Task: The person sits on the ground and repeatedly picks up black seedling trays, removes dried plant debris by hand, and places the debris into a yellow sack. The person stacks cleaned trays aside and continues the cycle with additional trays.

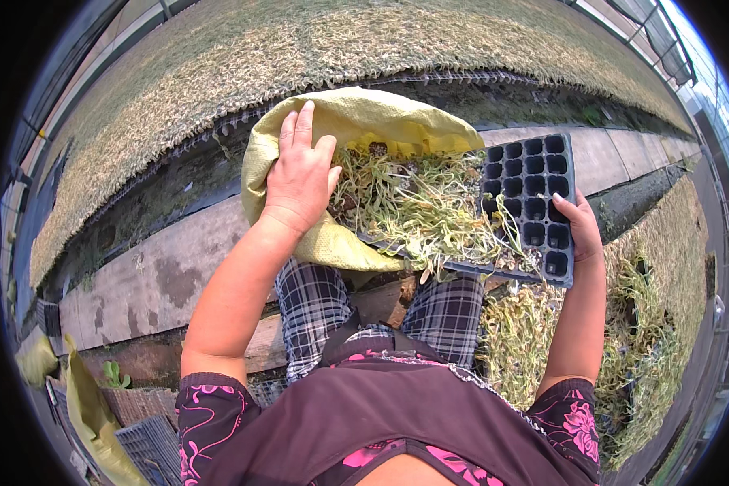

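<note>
A yellow woven sack [364, 109] stands with its mouth open in front of me. My left hand [301, 167] lies at the sack's left rim, fingers spread; whether it grips the fabric I cannot tell. My right hand [580, 225] holds the right edge of a black plastic seedling tray [534, 182], thumb on its top face. The tray's left part reaches into the sack mouth, under a heap of wilted seedlings [425, 212] with soil plugs. Cells on the tray's right side are empty; those under the plants are hidden.
A concrete walkway [158, 279] crosses behind the sack. Beyond it spreads a broad bed of dried seedlings [231, 79]. More wilted seedlings [638, 340] lie at the right. Empty seedling trays [152, 449] and another yellow sack [91, 413] are at the lower left.
</note>
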A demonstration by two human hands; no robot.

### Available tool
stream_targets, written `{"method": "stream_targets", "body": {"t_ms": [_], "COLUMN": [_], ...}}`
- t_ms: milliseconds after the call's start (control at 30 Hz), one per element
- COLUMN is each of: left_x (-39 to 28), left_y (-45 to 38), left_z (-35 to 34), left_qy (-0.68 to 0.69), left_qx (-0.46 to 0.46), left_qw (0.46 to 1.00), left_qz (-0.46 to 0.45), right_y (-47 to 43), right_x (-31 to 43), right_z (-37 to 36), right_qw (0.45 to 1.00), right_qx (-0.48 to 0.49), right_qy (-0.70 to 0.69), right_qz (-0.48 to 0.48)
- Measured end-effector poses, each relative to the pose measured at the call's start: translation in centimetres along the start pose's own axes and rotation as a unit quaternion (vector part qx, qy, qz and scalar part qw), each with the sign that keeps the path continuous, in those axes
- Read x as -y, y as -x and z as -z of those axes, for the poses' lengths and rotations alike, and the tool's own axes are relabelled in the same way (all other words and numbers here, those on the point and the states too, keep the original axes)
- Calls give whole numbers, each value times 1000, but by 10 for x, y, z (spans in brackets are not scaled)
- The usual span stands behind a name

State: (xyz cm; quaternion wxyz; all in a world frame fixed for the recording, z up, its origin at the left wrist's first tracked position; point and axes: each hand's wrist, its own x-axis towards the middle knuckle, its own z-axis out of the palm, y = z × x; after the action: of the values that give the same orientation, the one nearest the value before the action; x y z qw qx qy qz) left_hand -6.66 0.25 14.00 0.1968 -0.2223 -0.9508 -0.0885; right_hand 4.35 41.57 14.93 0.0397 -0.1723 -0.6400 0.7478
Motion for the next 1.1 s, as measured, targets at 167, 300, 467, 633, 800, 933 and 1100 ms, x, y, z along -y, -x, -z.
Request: {"method": "stream_targets", "body": {"t_ms": [167, 300, 467, 633, 800, 933, 1100], "left_x": [-14, -63, -104, -103, -90, -62, 54], "left_y": [-31, -22, -7, 9, 5, -6, 9], "left_z": [34, 53, 17, -9, -38, -50, -132], "left_qy": [112, 481, 521, 608, 785, 830, 522], "left_qx": [-7, 182, 96, 31, 87, 82, 131], "left_qw": [991, 856, 846, 793, 611, 539, 800], "left_qz": [73, -47, -62, -8, 59, 114, 264], "right_y": [2, -12, -17, -25, -32, -38, -33], "right_x": [78, 105, 117, 112, 110, 108, 105], "right_z": [-56, -111, -157, -161, -152, -123, -107], "right_qw": [994, 985, 983, 983, 980, 977, 981], "right_qx": [55, 72, 99, 90, 73, 35, 32], "right_qy": [5, 105, 101, 115, 150, 182, 155], "right_qz": [94, 115, 114, 112, 109, 103, 112]}}
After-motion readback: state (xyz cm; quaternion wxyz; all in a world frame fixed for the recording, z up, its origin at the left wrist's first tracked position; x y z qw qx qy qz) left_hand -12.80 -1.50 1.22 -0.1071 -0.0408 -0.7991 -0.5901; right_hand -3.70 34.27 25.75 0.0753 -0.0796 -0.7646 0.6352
